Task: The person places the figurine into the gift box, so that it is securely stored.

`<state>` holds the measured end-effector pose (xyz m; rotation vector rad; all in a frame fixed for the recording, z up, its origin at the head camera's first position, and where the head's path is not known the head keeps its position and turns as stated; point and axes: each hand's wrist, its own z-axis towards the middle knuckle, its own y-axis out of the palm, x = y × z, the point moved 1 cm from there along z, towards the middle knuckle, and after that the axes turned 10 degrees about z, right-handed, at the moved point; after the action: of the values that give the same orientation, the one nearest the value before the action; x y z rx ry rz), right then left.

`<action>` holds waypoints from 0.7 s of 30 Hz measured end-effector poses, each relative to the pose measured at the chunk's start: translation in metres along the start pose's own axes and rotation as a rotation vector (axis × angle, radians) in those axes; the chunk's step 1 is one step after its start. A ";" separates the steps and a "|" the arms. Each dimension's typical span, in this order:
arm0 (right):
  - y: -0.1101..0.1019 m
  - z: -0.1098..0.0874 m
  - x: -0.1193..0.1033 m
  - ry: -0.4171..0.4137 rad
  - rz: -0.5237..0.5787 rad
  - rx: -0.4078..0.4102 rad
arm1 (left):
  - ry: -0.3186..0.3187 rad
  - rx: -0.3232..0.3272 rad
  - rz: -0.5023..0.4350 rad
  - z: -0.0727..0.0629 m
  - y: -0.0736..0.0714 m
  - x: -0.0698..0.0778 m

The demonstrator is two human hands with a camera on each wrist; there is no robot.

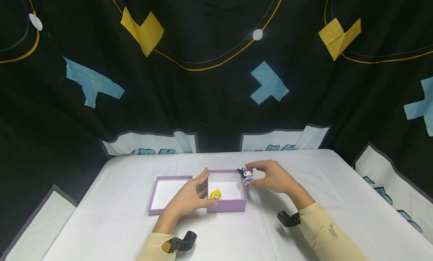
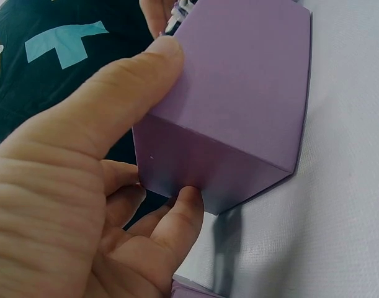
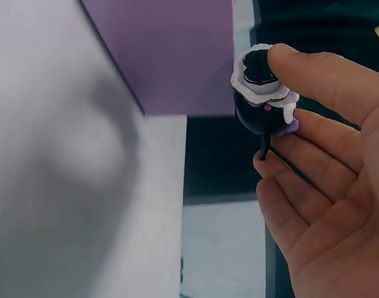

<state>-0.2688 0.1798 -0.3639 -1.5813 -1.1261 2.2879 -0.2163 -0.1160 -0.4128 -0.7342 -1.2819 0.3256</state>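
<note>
A purple box [image 1: 231, 206] with a white inside stands open-topped on the table. My left hand [image 1: 189, 197] grips its left side, the thumb at the front corner and the fingers along the side wall. Inside, at the front left corner, sits a small figurine with yellow hair [image 1: 215, 194]. My right hand [image 1: 274, 176] pinches a black, white and purple character figurine [image 1: 248, 174] between thumb and fingers, level with the box's right rim. In the right wrist view, the black and white underside of this figurine [image 3: 260, 77] shows close beside the box wall.
A shallow purple-rimmed lid [image 1: 156, 212], white inside, lies left of the box, partly behind my left hand. The white-covered table [image 1: 118, 201] ends at a black curtain [image 1: 216, 103] with blue and yellow shapes.
</note>
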 end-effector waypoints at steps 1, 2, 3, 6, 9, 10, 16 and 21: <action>0.003 0.002 -0.001 -0.006 0.002 -0.004 | 0.000 0.003 0.005 0.000 0.000 -0.001; 0.006 0.004 -0.002 -0.013 0.005 -0.009 | -0.002 0.004 0.009 0.000 0.000 -0.001; 0.008 0.005 -0.003 -0.019 0.006 -0.013 | -0.003 0.006 0.013 0.000 0.000 -0.002; 0.014 0.010 -0.007 -0.036 0.011 -0.016 | -0.008 0.009 0.022 0.000 0.001 -0.003; 0.021 0.014 -0.012 -0.034 0.003 -0.019 | -0.015 0.010 0.029 0.001 0.001 -0.004; 0.023 0.015 -0.013 -0.031 0.000 -0.020 | -0.015 0.010 0.032 0.001 0.001 -0.004; 0.039 0.019 -0.017 -0.030 -0.068 -0.012 | 0.000 0.003 0.029 0.001 0.001 -0.004; 0.049 0.021 -0.024 -0.017 -0.152 0.006 | -0.003 0.001 0.035 0.001 0.001 -0.003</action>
<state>-0.2624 0.1228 -0.3745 -1.4237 -1.1983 2.2088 -0.2179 -0.1166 -0.4152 -0.7564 -1.2724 0.3552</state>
